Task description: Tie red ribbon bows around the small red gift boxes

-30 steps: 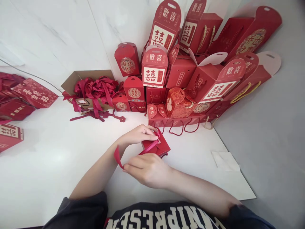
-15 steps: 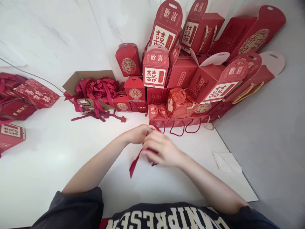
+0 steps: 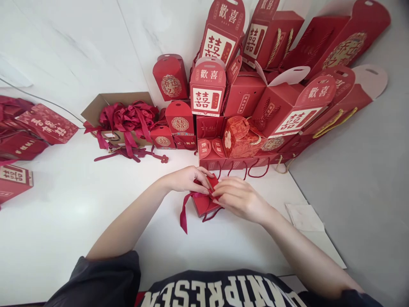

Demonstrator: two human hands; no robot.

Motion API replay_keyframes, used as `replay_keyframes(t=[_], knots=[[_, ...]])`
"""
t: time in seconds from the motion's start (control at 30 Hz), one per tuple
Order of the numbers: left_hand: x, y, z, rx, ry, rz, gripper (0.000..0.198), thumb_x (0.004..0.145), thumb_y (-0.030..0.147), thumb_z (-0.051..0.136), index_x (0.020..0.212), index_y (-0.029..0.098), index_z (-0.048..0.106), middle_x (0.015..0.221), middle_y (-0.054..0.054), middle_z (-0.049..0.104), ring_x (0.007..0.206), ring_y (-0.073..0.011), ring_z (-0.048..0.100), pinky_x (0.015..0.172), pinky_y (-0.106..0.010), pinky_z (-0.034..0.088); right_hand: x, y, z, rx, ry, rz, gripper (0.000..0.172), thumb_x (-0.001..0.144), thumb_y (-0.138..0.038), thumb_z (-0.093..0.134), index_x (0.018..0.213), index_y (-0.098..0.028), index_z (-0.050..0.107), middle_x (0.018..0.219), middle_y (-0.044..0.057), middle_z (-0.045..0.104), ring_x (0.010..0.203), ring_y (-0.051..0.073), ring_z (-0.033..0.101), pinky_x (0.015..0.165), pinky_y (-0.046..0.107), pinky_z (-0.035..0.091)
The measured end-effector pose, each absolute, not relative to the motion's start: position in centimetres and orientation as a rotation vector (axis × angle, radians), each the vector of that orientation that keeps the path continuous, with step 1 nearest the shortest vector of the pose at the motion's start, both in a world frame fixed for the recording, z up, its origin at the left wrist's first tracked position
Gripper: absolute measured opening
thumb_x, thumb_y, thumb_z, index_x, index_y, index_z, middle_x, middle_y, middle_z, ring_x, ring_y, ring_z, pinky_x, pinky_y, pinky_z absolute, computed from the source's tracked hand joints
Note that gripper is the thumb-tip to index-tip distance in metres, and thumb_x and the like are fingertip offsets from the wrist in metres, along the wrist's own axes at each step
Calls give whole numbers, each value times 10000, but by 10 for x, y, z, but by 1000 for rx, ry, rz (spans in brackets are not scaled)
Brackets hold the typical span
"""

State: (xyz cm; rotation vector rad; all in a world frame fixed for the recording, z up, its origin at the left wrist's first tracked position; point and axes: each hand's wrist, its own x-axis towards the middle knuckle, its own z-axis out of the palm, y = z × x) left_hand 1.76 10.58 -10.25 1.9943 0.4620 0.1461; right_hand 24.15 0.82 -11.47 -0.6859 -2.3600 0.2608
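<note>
A small red gift box (image 3: pixel 202 206) lies on the white table in front of me, partly covered by both hands. A dark red ribbon (image 3: pixel 183 216) lies across its top, its long loose end hanging to the left onto the table. My left hand (image 3: pixel 188 179) reaches over the far left side of the box, thumb and fingers closed on the ribbon near the middle of the top. From the right, my right hand (image 3: pixel 243 198) pinches the ribbon at the same spot, its fingertips close to the left ones. A dark red cord handle (image 3: pixel 212 215) sticks out at the near side.
Stacked red gift boxes (image 3: pixel 207 87) with cord handles fill the back right. Left of them, a cardboard box (image 3: pixel 91 111) overflows with red ribbons (image 3: pixel 128 119). More red packages (image 3: pixel 30 143) sit at the far left. A white sheet (image 3: pixel 305 216) lies at the right.
My right hand has moved right, off the top of the box, uncovering more of it. My left fingers have come down onto the ribbon. The loose ribbon end has shifted slightly right.
</note>
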Motion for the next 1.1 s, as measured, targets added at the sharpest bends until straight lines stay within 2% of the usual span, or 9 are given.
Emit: replay_keyframes(t=[0.1, 0.23, 0.4, 0.5, 0.6, 0.67, 0.77, 0.9, 1.1], knots=[[17, 109, -104, 1978, 437, 127, 113, 789, 248, 711, 873, 240, 786, 943, -61, 759, 1229, -209, 506, 1041, -345, 406, 240, -4, -112, -665, -2532, 88, 214, 956, -121, 455, 915, -197, 651, 1042, 73, 719, 1024, 209, 643, 846, 368, 537], [17, 111, -106, 1956, 447, 132, 103, 774, 254, 728, 857, 238, 786, 947, -64, 760, 1220, -212, 507, 1042, -355, 410, 237, -10, -112, -667, -2557, -3, 218, 954, -108, 448, 930, -175, 654, 1034, 94, 724, 983, 229, 660, 805, 374, 560], [17, 106, -107, 1978, 461, 195, 103, 770, 247, 724, 854, 233, 783, 937, -61, 762, 1220, -221, 516, 1033, -365, 418, 234, -11, -113, -725, -2485, 163, 249, 961, -120, 417, 1003, -183, 655, 1042, 113, 715, 1038, 237, 652, 854, 391, 557], [18, 95, -105, 2051, 509, 278, 78, 764, 212, 705, 813, 216, 765, 904, -51, 760, 1220, -224, 523, 1031, -357, 424, 235, -8, -113, -787, -2386, 421, 164, 941, -198, 495, 1037, -192, 628, 985, 95, 706, 960, 217, 660, 852, 373, 546], [20, 79, -99, 2198, 585, 405, 67, 736, 153, 677, 757, 201, 719, 911, -36, 745, 1088, -208, 607, 977, -321, 466, 234, 3, -116, -942, -2132, 580, 133, 921, -245, 539, 1037, -209, 593, 982, 85, 678, 926, 207, 642, 850, 372, 531], [20, 69, -95, 2320, 648, 504, 75, 748, 139, 639, 760, 192, 691, 974, -32, 726, 964, -175, 650, 898, -281, 499, 232, 12, -121, -1014, -2014, 584, 143, 941, -215, 488, 1051, -213, 580, 1071, 102, 655, 1023, 218, 618, 902, 393, 508], [19, 57, -95, 2593, 741, 636, 139, 822, 144, 551, 834, 195, 680, 1022, -24, 706, 881, -137, 663, 793, -238, 507, 228, 25, -127, -958, -2053, 620, 218, 964, -181, 426, 1097, -215, 595, 1177, 101, 631, 1140, 216, 569, 984, 412, 466], [12, 55, -110, 2948, 795, 782, 165, 882, 192, 524, 884, 216, 687, 970, -19, 699, 720, -102, 648, 641, -219, 489, 228, 33, -130, -937, -2111, 582, 221, 957, -208, 483, 1058, -241, 677, 1071, 72, 660, 1031, 215, 564, 911, 410, 480], [5, 59, -134, 2892, 701, 1102, 92, 859, 193, 605, 908, 226, 677, 851, 4, 716, 717, -97, 676, 657, -205, 528, 227, 35, -131, -979, -2050, 651, 138, 893, -229, 610, 950, -262, 732, 960, 44, 665, 944, 196, 557, 853, 378, 480]])
